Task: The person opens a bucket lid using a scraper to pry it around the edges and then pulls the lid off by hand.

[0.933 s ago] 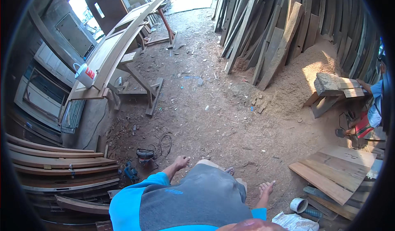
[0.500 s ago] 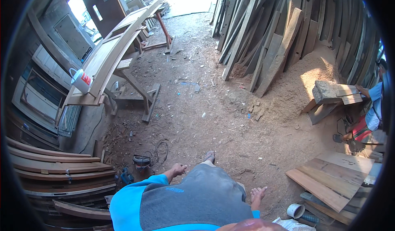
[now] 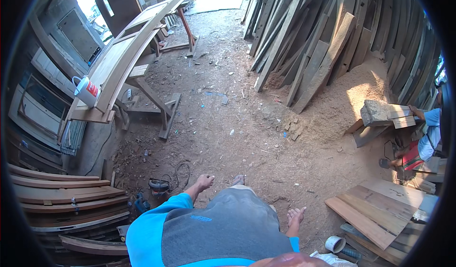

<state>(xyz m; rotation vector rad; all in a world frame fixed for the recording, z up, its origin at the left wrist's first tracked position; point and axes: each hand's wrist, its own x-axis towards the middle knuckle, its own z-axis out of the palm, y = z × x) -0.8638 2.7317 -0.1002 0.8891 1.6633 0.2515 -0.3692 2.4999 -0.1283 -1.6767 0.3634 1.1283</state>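
Note:
My left hand hangs out in front of my body, fingers loosely bent and nothing visible in it. A corded power tool lies on the ground to its left, well apart from the hand. My right hand is held low at my other side, its fingers slightly apart and empty. Nearest to that hand, to the right, are stacked boards and a white pipe-like piece. Neither hand touches anything.
A long panel on trestles bears a white bucket at left. Curved wooden pieces are stacked lower left. Planks lean behind a sawdust heap. At right, another person handles a wood block.
The view has shifted slightly, and the surroundings sit a little farther left. My left hand has swung slightly forward, my right hand too. The other person shows more fully.

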